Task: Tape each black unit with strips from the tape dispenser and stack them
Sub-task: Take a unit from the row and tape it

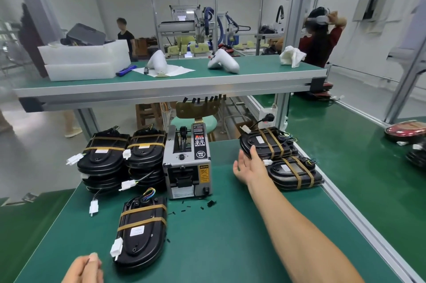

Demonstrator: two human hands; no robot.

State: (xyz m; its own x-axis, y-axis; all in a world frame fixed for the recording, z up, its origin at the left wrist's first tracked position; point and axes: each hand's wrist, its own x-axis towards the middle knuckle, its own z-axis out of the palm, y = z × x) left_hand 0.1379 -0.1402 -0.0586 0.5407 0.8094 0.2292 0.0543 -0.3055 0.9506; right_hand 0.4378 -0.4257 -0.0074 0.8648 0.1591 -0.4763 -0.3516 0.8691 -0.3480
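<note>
A black unit (141, 229) wrapped with two brown bands lies flat on the green table in front of me, its white connector at the near end. My left hand (83, 269) is at the bottom edge, beside the unit, fingers curled, pinching what looks like a small black tape strip. The grey tape dispenser (187, 162) stands mid-table. My right hand (250, 165) reaches out open, fingertips at the edge of the rear right stack of black units (265, 144). A second right stack (294, 173) lies nearer. Two taller stacks (103, 158) (145, 153) stand left of the dispenser.
Several black tape strips (205, 99) hang from the front edge of the upper shelf (161, 88). Small black scraps (211, 203) lie before the dispenser. The table's aluminium edge (345, 204) runs along the right. People stand and sit in the background.
</note>
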